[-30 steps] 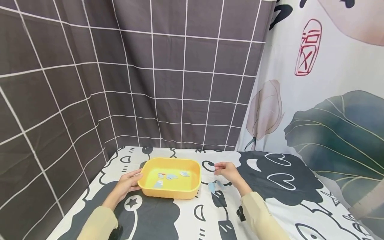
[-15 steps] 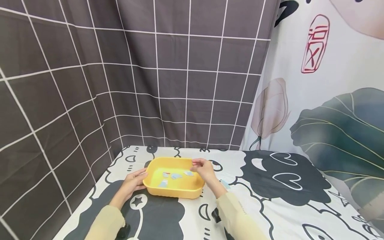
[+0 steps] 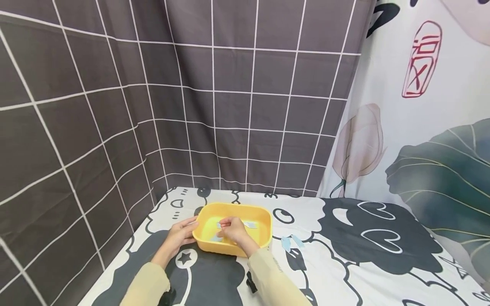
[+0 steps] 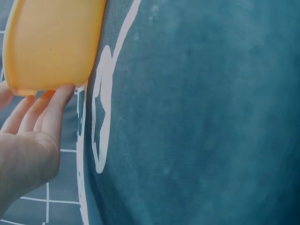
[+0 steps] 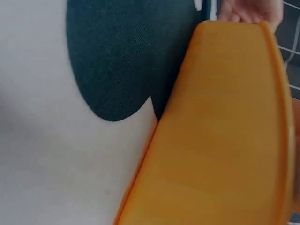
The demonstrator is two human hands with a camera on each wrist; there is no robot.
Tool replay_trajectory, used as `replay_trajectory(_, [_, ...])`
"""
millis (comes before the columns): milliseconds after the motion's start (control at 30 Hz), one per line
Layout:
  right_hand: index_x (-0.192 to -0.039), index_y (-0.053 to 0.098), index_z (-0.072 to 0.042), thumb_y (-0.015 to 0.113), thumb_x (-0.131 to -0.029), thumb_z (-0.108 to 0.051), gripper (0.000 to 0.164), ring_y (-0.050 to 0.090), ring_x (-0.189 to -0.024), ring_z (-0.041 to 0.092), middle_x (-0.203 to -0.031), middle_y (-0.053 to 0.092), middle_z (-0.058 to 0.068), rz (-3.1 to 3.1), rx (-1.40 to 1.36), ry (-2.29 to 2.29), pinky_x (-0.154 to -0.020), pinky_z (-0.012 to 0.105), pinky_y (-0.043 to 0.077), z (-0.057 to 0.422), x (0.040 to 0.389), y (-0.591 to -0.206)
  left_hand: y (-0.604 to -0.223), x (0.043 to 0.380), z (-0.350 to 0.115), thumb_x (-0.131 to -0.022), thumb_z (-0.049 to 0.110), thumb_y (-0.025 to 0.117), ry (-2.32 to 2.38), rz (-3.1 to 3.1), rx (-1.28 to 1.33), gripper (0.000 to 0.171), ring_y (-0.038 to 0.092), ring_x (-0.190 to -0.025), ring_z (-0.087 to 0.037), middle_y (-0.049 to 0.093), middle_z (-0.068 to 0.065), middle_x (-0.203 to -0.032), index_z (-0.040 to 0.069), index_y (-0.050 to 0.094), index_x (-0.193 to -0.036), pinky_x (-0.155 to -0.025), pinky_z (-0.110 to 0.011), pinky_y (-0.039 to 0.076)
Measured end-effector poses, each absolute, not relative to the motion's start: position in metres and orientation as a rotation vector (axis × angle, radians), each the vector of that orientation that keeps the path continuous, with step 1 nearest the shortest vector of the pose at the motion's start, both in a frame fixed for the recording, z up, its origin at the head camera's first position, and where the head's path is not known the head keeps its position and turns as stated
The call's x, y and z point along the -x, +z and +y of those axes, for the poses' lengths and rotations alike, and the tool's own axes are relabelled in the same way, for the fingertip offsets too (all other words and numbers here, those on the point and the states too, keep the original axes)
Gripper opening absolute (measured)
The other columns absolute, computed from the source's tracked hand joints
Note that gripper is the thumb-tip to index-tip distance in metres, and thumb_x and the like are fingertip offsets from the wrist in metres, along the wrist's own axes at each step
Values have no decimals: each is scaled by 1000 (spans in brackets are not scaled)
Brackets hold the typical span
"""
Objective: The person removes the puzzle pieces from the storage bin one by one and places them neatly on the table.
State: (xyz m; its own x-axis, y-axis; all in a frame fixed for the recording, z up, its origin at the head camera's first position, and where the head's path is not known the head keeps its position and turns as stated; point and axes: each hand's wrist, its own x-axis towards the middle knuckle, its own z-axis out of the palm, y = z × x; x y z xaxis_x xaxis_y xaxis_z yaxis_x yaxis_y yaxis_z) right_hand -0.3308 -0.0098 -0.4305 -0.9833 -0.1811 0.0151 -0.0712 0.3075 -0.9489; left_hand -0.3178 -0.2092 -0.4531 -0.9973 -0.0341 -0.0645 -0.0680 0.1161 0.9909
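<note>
A yellow plastic tub (image 3: 214,247) stands on the patterned cloth. My left hand (image 3: 179,235) spans its left end, fingers extended against the outer wall; the left wrist view shows fingertips at the tub's (image 4: 54,42) bottom edge. My right hand (image 3: 234,231) reaches into the tub, low over its floor, thumb and fingertips close together. I cannot tell whether a scrap is between them. Light-blue, paper-like scraps lie in the tub: one scrap (image 3: 250,224) right of the hand, another scrap (image 3: 216,239) near the front wall, one partly behind the fingertips.
Two more light-blue scraps (image 3: 286,244) lie on the cloth right of the tub. The black-and-white cartoon cloth (image 3: 283,280) covers the surface. A dark grid curtain (image 3: 233,110) hangs behind and at the left, a white printed curtain (image 3: 413,140) at the right.
My right hand has moved left, from over the cloth across the tub's right rim and down inside. My left hand stays at the tub's left end. The head view has shifted slightly.
</note>
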Motion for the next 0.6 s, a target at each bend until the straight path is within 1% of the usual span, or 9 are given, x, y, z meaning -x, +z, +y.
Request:
replay_trajectory(100, [-101, 66, 9, 73, -72, 12, 30, 55, -80, 14, -91, 65, 12, 2468, 229, -1737, -70, 23, 54, -13, 333, -434, -452, 317, -206, -98, 21, 57, 2066, 2334, 95, 51, 71, -98, -23, 59, -27, -132, -5, 46, -141, -77, -33, 62])
replay_trajectory(267, [-101, 66, 9, 75, -69, 14, 33, 56, -77, 15, -89, 64, 10, 2471, 203, -1678, -68, 25, 55, -17, 336, -441, -453, 313, -204, -98, 21, 58, 2055, 2351, 121, 50, 71, -99, -26, 59, -28, -132, -5, 47, -140, -76, -34, 62])
replay_trajectory(333, [-101, 66, 8, 76, -68, 14, 35, 59, -78, 17, -91, 65, 12, 2510, 200, -1629, -70, 28, 57, -18, 337, -444, -456, 313, -204, -98, 20, 57, 2061, 2350, 124, 50, 71, -99, -27, 59, -28, -131, -6, 48, -139, -76, -35, 62])
replay_trajectory(433, [-103, 66, 8, 76, -67, 14, 38, 61, -86, 21, -97, 67, 14, 2568, 211, -1540, -73, 32, 59, -19, 338, -446, -458, 314, -204, -97, 21, 58, 2064, 2349, 127, 50, 71, -99, -28, 60, -28, -131, -5, 48, -139, -76, -36, 62])
replay_trajectory(533, [-103, 66, 10, 74, -64, 16, 40, 59, -88, 21, -101, 68, 16, 2592, 249, -1478, -73, 33, 58, -21, 339, -447, -459, 315, -204, -97, 22, 59, 2053, 2353, 133, 51, 71, -100, -28, 59, -28, -132, -5, 48, -139, -76, -36, 62])
replay_trajectory(600, [-103, 65, 10, 71, -64, 18, 41, 55, -86, 20, -101, 66, 16, 2579, 279, -1467, -73, 32, 56, -22, 340, -446, -458, 316, -204, -97, 22, 60, 2057, 2354, 151, 51, 71, -100, -28, 59, -28, -132, -5, 49, -139, -76, -37, 62])
